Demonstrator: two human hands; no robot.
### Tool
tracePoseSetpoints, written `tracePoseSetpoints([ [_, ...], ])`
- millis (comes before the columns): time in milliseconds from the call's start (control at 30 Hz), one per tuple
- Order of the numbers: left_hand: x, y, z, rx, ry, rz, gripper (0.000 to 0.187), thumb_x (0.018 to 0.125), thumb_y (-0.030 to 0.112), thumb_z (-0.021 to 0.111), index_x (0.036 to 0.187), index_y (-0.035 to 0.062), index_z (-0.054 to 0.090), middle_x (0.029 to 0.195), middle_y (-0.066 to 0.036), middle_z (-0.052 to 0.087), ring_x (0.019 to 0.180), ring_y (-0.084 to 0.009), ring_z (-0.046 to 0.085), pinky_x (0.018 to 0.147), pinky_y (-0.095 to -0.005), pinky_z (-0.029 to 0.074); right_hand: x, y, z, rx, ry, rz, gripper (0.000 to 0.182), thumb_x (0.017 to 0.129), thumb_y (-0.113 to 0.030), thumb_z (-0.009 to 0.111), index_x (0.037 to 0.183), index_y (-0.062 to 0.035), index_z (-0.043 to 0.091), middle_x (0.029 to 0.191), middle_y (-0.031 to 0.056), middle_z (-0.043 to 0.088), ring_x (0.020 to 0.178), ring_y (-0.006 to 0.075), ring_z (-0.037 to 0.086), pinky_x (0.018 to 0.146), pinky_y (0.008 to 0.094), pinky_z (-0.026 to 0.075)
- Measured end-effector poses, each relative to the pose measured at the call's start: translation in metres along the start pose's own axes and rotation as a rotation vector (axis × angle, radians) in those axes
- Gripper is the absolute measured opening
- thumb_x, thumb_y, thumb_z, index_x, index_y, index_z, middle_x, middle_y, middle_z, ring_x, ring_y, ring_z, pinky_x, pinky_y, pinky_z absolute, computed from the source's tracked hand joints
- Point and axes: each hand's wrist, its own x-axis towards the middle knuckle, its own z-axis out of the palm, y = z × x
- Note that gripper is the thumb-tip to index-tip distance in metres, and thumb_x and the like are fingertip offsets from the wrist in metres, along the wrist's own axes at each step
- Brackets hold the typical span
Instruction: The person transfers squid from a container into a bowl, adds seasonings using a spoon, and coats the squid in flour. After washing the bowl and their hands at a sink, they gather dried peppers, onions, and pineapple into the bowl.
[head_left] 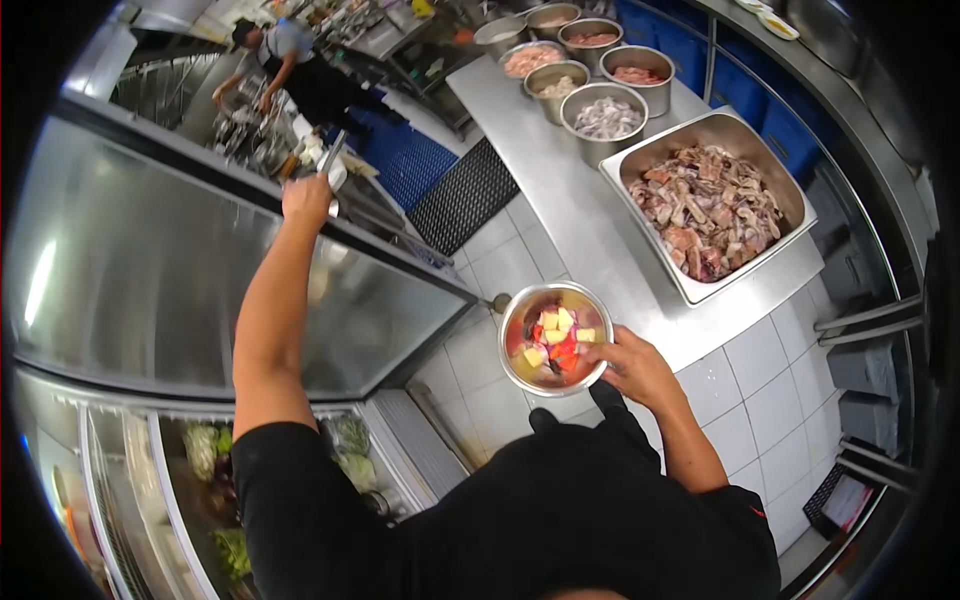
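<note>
My left hand (307,200) is closed around the metal handle (333,152) of an open fridge door (150,230). My right hand (635,365) grips the rim of a round metal bowl (515,318), thumb over the inside edge. In the bowl lie yellow chunks (557,320), red pieces (566,357) and some purple bits, perhaps cut vegetables. The bowl is held in front of my body, above the tiled floor. Behind the door, the fridge shelves (165,480) hold leafy greens (205,445).
A steel table (560,190) at the right carries a deep tray (690,290) of raw squid-like pieces and several round metal pots (603,150) of raw meat or seafood. A person (290,75) works at the far left. Black and blue mats (465,197) cover part of the floor.
</note>
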Motion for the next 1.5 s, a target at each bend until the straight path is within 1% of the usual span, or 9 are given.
tracePoseSetpoints([
  [267, -0.060, 0.049, -0.059, -0.119, 0.026, -0.200, 0.027, 0.096, 0.017, 0.043, 0.093, 0.0055, 0.066, 0.090, -0.016, 0.073, 0.084, -0.0344, 0.072, 0.074, -0.0471, 0.056, -0.009, 0.023, -0.010, -0.017, -0.021, -0.077, 0.038, 0.075, -0.006, 0.074, 0.110, -0.0191, 0.069, 0.098, 0.0082, 0.059, 0.090, 0.0292, 0.062, 0.077, 0.0394, 0.053],
  [333, -0.103, 0.068, -0.076, -0.302, 0.178, -0.261, 0.055, 0.102, 0.030, 0.036, 0.070, -0.0012, 0.068, 0.076, -0.024, 0.068, 0.076, -0.0420, 0.068, 0.072, -0.0502, 0.054, -0.003, 0.025, -0.011, -0.062, -0.060, -0.145, 0.038, 0.075, -0.006, 0.074, 0.110, -0.0189, 0.069, 0.097, 0.0081, 0.058, 0.089, 0.0287, 0.062, 0.076, 0.0389, 0.053],
  [500, -0.236, 0.098, -0.131, -0.333, 0.010, -0.260, 0.017, 0.095, 0.018, 0.051, 0.101, 0.0039, 0.058, 0.078, -0.019, 0.068, 0.076, -0.0378, 0.068, 0.066, -0.0505, 0.053, 0.001, 0.002, -0.018, -0.060, -0.073, -0.224, 0.037, 0.073, -0.008, 0.076, 0.108, -0.0185, 0.070, 0.093, 0.0078, 0.057, 0.085, 0.0281, 0.062, 0.074, 0.0391, 0.053],
  [667, -0.383, 0.126, -0.167, -0.569, -0.001, -0.464, 0.026, 0.092, 0.023, 0.062, 0.114, 0.0115, 0.056, 0.081, -0.016, 0.069, 0.076, -0.0377, 0.066, 0.072, -0.0459, 0.050, -0.018, -0.012, 0.003, -0.116, -0.066, -0.232, 0.035, 0.074, -0.010, 0.077, 0.107, -0.0199, 0.071, 0.093, 0.0079, 0.057, 0.084, 0.0284, 0.062, 0.074, 0.0395, 0.053],
  [867, -0.547, 0.121, -0.148, -0.623, 0.319, -0.971, 0.028, 0.096, 0.021, 0.059, 0.123, 0.0122, 0.062, 0.078, -0.016, 0.065, 0.069, -0.0300, 0.063, 0.069, -0.0409, 0.048, -0.055, -0.053, 0.019, -0.078, -0.140, -0.221, 0.030, 0.077, -0.016, 0.076, 0.106, -0.0213, 0.071, 0.091, 0.0082, 0.057, 0.086, 0.0293, 0.063, 0.074, 0.0411, 0.052],
  [1033, -0.668, 0.084, -0.111, -0.613, 0.429, -1.307, 0.034, 0.098, 0.027, 0.057, 0.128, 0.0116, 0.059, 0.097, -0.016, 0.069, 0.086, -0.0279, 0.066, 0.074, -0.0369, 0.050, -0.090, -0.051, 0.033, -0.096, -0.112, -0.294, 0.029, 0.077, -0.015, 0.076, 0.105, -0.0207, 0.070, 0.092, 0.0091, 0.058, 0.085, 0.0321, 0.063, 0.074, 0.0422, 0.052],
  [1233, -0.759, 0.024, -0.047, -0.010, 0.348, -1.375, 0.031, 0.102, 0.032, 0.047, 0.125, 0.0158, 0.060, 0.097, -0.012, 0.072, 0.090, -0.0301, 0.068, 0.077, -0.0399, 0.048, -0.125, -0.067, 0.018, -0.113, -0.149, -0.149, 0.029, 0.076, -0.008, 0.074, 0.102, -0.0202, 0.070, 0.096, 0.0066, 0.059, 0.094, 0.0299, 0.063, 0.082, 0.0418, 0.053],
  [1433, -0.743, 0.013, -0.045, -0.177, 0.140, -1.687, 0.037, 0.101, 0.037, 0.046, 0.132, 0.0169, 0.053, 0.107, -0.008, 0.072, 0.099, -0.0284, 0.066, 0.088, -0.0406, 0.047, -0.170, -0.053, -0.013, -0.136, 0.021, -0.094, 0.035, 0.074, -0.005, 0.075, 0.105, -0.0195, 0.073, 0.099, 0.0091, 0.064, 0.096, 0.0315, 0.062, 0.083, 0.0389, 0.051],
  [1500, -0.749, 0.017, -0.008, -0.675, 0.677, -1.596, 0.043, 0.099, 0.037, 0.051, 0.133, 0.0094, 0.050, 0.107, -0.010, 0.071, 0.097, -0.0234, 0.067, 0.089, -0.0390, 0.047, -0.181, -0.059, -0.033, -0.117, 0.059, -0.079, 0.033, 0.073, -0.004, 0.075, 0.103, -0.0177, 0.073, 0.102, 0.0102, 0.065, 0.098, 0.0321, 0.062, 0.085, 0.0391, 0.051],
])
